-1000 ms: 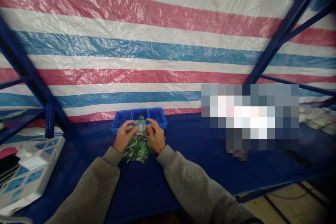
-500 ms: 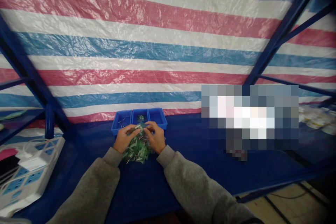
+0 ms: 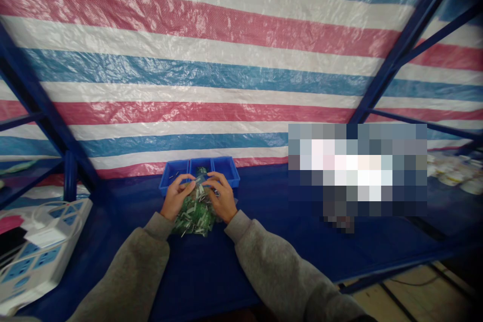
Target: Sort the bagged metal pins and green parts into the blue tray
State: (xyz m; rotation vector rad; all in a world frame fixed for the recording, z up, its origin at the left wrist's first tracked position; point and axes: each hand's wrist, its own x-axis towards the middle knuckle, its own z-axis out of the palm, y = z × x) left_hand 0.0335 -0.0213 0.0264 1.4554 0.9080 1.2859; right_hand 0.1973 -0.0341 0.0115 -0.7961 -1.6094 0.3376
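Green, glossy and crinkled: heap of small circuit boards with pale metal pins, lying on the dark blue cloth table just in front of the blue three-compartment plastic tray. Left hand and right hand drawn in close over the heap's far edge, fingertips nearly meeting, pinching one small board between them; a second ago held higher and plainer to see against the tray, half a second ago lowered into the heap, now raised a little again with the fingers curled tighter. Suggests, as a judgement, fiddly fingertip work on a single piece, with the heap barely diminished. Grey fleecy sleeves soft and matte. Tray hard-walled, a few loose pins in its left cell and a dark green piece in the middle one. Woven tarpaulin behind, shiny, wrinkled, striped red, white and blue. Painted blue metal frame angular. White power strip with cables at far left.
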